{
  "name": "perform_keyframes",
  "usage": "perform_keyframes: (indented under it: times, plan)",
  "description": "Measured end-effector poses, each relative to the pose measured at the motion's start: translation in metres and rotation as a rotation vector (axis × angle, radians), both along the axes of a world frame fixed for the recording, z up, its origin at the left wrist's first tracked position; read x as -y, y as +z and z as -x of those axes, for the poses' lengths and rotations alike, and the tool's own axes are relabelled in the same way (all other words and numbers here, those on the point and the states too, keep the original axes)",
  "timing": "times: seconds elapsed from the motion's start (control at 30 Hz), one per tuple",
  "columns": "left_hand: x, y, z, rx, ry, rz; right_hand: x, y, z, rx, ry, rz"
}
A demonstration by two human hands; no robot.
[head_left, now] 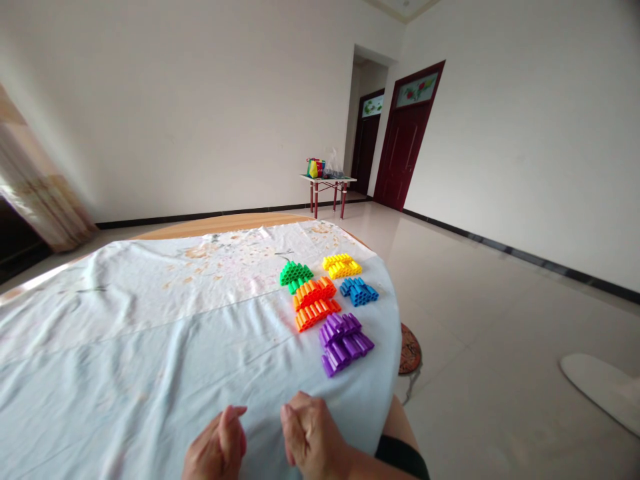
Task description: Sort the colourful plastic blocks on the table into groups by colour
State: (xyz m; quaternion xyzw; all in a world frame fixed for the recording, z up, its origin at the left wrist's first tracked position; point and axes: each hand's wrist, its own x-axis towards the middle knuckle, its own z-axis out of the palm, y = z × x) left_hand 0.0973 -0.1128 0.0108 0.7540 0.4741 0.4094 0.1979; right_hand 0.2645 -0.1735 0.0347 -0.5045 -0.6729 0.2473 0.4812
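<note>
Both my hands are at the near edge of the cloth-covered table. My left hand [217, 445] has its fingers curled in with the thumb across them, and nothing shows in it. To its right, with a gap between, my right hand [311, 430] is closed in a loose fist, also with nothing visible in it. Nearest to the right hand are stacked purple plastic tubes [345, 341]. Beyond them lie piles of orange tubes [316, 303], blue tubes [359, 291], green tubes [296, 273] and yellow tubes [343, 265]. Neither hand touches a pile.
A pale cloth [165, 360] with wrinkles covers most of the round table [230, 222]. A small table [327, 180] with bags on it stands by the far wall. A round stool seat [410, 350] is beside the table's right edge, and a white rounded object [597, 383] stands farther right.
</note>
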Motion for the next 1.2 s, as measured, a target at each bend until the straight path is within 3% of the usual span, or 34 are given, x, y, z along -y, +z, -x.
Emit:
perform_keyframes:
  times: [0.1,0.2,0.37,0.47,0.57,0.67,0.83,1.07,1.2]
  plan:
    - [-0.003,0.007,-0.003,-0.124,-0.042,-0.194,-0.001,-0.005,-0.002,0.029,-0.048,-0.162]
    - [-0.001,0.017,-0.012,-0.180,0.016,-0.293,-0.001,-0.014,-0.003,0.080,-0.034,-0.280]
    - [0.002,0.016,-0.019,-0.114,0.102,-0.232,0.000,-0.019,0.001,-0.008,-0.029,-0.245]
    - [0.002,0.013,-0.018,-0.091,0.209,-0.196,0.001,-0.013,0.003,-0.063,-0.156,-0.203]
    - [0.003,0.013,-0.015,-0.189,0.296,-0.181,-0.001,-0.009,0.003,-0.032,-0.261,-0.181]
    - [0.003,0.009,-0.012,-0.222,0.203,-0.233,-0.003,-0.011,0.002,0.017,-0.269,-0.196]
    - [0.002,-0.001,-0.009,-0.139,0.096,-0.206,-0.003,-0.012,0.001,0.033,-0.087,-0.150]
    - [0.001,0.008,-0.014,-0.090,0.057,-0.101,-0.001,-0.006,-0.001,-0.066,-0.111,-0.063]
    - [0.001,0.011,-0.014,-0.072,0.027,-0.089,0.006,-0.010,0.003,-0.205,-0.020,0.012]
